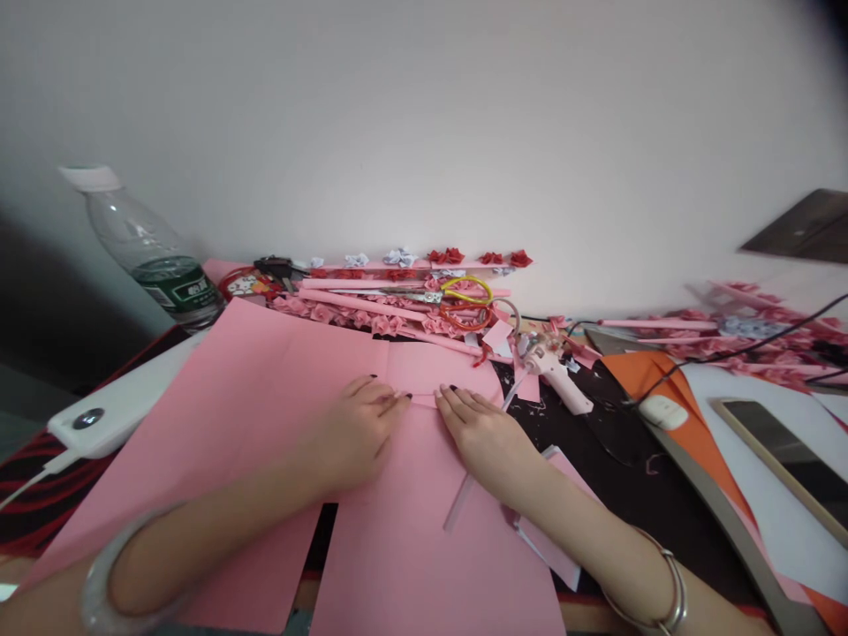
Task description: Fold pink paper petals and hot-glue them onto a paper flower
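A pink paper sheet [437, 565] lies in front of me with a narrow fold across its upper part. My left hand [364, 433] has its fingers curled, the thumb and fingertips pinching at the fold's left end. Across from it, my right hand [483, 433] lies on the sheet with straight fingers, their tips at the fold's right end. A thin pale strip [457, 502] passes under my right hand, which hides its middle. Beneath my left forearm is another large pink sheet [218, 415].
Paper flowers [447, 256], pink paper sticks [371, 305] and yellow-handled scissors [467, 290] lie along the wall. A glue gun [560, 378] is behind my right hand. Left are a water bottle [176, 283] and white device [125, 406]; right, a phone [788, 455] and orange paper [695, 433].
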